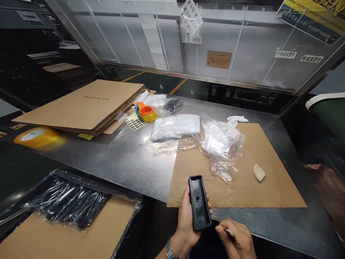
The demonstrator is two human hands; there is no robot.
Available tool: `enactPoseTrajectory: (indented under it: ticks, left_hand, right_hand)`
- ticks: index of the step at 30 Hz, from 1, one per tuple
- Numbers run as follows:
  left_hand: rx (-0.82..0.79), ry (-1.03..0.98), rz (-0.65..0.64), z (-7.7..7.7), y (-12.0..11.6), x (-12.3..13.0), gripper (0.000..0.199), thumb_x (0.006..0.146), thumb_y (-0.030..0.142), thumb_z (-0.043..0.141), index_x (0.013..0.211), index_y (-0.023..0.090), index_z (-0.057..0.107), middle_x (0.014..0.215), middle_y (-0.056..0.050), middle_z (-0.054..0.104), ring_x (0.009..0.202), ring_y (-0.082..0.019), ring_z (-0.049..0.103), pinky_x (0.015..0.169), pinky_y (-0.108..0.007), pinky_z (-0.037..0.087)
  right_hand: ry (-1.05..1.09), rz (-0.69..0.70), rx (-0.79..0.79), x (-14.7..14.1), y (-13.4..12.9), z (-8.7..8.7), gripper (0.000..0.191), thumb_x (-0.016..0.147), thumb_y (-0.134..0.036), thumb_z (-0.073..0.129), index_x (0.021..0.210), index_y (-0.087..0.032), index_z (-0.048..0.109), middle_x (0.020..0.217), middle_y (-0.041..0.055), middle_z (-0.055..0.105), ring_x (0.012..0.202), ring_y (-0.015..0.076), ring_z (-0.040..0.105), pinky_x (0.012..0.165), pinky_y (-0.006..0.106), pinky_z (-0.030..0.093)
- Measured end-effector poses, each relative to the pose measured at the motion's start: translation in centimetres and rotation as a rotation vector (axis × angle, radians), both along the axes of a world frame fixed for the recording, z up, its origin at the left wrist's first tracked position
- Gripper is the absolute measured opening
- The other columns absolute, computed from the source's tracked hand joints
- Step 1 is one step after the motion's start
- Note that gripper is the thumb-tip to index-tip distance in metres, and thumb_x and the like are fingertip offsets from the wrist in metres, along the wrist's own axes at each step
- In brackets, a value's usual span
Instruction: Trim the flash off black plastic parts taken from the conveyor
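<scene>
My left hand (pixel 185 223) is wrapped round a black rectangular plastic housing (pixel 199 203), its hollow side facing up with a small round hole in the floor. Just to the right, my right hand (pixel 235 237) is closed in a pinch on a small, thin object (pixel 229 232), mostly hidden by the fingers; its kind cannot be made out. Both hands are at the near edge of the metal table, in front of a flat cardboard sheet (pixel 250 192). On that sheet lie a small cream-coloured pad (pixel 259 173) and a clear plastic bag (pixel 222 140) with white contents.
Left on the metal table (pixel 113 158) are stacked cardboard sheets (pixel 88 104), a yellow tape roll (pixel 36 137), an orange tape dispenser (pixel 146 110) and a round-sticker sheet (pixel 135 121). White bags (pixel 176 126) lie mid-table. A box (pixel 107 230) with black wrapped pieces stands lower left.
</scene>
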State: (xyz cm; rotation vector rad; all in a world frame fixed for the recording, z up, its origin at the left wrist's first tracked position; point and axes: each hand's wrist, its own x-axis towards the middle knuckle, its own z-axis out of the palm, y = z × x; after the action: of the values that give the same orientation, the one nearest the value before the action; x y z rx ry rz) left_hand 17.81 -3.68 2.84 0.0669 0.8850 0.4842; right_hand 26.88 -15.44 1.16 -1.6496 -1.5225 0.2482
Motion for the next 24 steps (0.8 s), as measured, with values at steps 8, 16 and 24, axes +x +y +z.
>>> enactPoseTrajectory:
  ticks: [8, 16, 24]
  left_hand:
    - [-0.04, -0.024, -0.22, -0.1, -1.6, 0.3, 0.055, 0.08, 0.057, 0.048, 0.063, 0.007, 0.063, 0.057, -0.006, 0.061, 0.046, -0.011, 0.054, 0.045, -0.021, 0.042]
    - [0.003, 0.024, -0.279, 0.1, -2.2, 0.3, 0.057, 0.079, 0.06, 0.046, 0.062, 0.007, 0.062, 0.057, -0.006, 0.06, 0.05, -0.012, 0.054, 0.049, -0.021, 0.042]
    - [0.044, 0.113, -0.298, -0.1, -3.2, 0.1, 0.046, 0.075, 0.06, 0.054, 0.072, 0.014, 0.062, 0.048, 0.0, 0.056, 0.042, -0.014, 0.053, 0.046, -0.024, 0.041]
  right_hand:
    - [-0.008, 0.176, -0.161, 1.0, 1.3, 4.0, 0.027, 0.092, -0.036, 0.044, 0.079, -0.018, 0.059, 0.061, -0.001, 0.061, 0.051, 0.0099, 0.057, 0.05, 0.019, 0.037]
    - [-0.209, 0.162, -0.383, 0.5, 1.3, 2.9, 0.043, 0.084, -0.05, 0.051, 0.056, -0.019, 0.05, 0.051, -0.001, 0.061, 0.047, 0.0124, 0.057, 0.046, 0.024, 0.026]
    - [-0.189, 0.106, -0.519, 1.2, 1.7, 3.0, 0.041, 0.088, -0.044, 0.048, 0.055, -0.019, 0.05, 0.053, -0.0013, 0.061, 0.047, 0.0126, 0.057, 0.046, 0.025, 0.024]
